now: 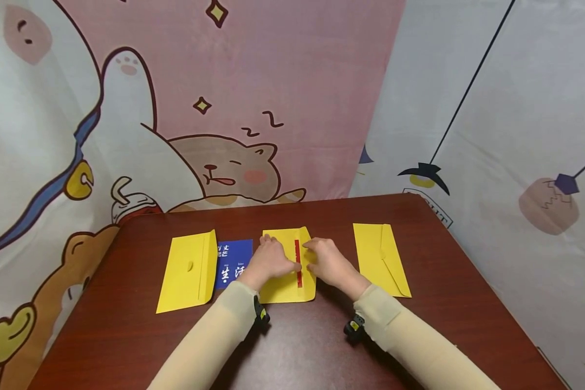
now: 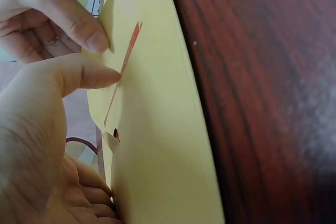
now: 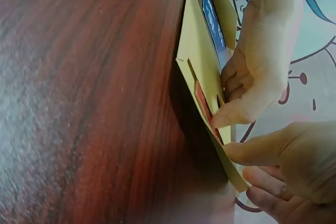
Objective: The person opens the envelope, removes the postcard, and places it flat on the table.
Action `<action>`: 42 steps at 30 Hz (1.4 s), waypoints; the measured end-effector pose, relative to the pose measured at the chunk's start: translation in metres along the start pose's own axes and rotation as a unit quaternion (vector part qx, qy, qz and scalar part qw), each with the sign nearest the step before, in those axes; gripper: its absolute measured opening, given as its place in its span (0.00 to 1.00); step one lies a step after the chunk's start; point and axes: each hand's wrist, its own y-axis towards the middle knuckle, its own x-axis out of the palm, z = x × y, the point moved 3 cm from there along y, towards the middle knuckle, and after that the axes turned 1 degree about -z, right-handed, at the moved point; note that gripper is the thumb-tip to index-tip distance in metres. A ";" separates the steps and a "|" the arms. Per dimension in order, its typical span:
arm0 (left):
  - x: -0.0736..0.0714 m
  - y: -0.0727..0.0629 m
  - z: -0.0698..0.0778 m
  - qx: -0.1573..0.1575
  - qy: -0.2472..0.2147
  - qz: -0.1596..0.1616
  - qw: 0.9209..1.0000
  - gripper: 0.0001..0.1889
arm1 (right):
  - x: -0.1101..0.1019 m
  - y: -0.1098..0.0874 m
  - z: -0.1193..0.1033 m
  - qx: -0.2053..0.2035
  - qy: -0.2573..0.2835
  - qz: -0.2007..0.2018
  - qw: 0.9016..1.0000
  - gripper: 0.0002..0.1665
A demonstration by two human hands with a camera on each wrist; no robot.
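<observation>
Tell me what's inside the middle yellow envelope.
A narrow red strip shows at the opening of the middle yellow envelope, apparently something tucked inside. The yellow paper hides how far it extends and anything else within.

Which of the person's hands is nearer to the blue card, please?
Left. The left hand is beside the blue card; the right hand is farther right, beyond the red strip.

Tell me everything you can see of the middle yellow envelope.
The yellow envelope looks like paper, roughly rectangular, with a tapered flap along its right side. A narrow red strip runs beside the flap; whether on or inside the envelope is unclear. It lies on the dark reddish table, between a blue printed item and another yellow envelope. The left hand touches it near the strip; the right hand touches the flap.
</observation>
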 end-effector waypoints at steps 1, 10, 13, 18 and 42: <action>0.000 0.000 0.000 0.000 -0.002 0.000 1.000 0.56 | 0.000 0.000 -0.001 -0.003 0.002 -0.002 1.000 0.27; 0.003 0.001 0.001 0.001 0.002 -0.003 1.000 0.56 | 0.006 -0.009 0.001 -0.123 -0.095 -0.075 0.985 0.24; 0.003 0.001 0.002 0.006 0.015 -0.001 1.000 0.56 | 0.010 -0.013 0.002 -0.133 -0.122 -0.101 0.978 0.24; 0.002 0.001 0.003 0.009 0.025 0.006 1.000 0.57 | 0.017 -0.018 0.002 -0.135 -0.157 -0.121 0.971 0.23; -0.001 -0.001 0.002 0.004 -0.002 0.006 1.000 0.58 | 0.027 -0.019 -0.005 -0.070 -0.185 -0.119 0.973 0.29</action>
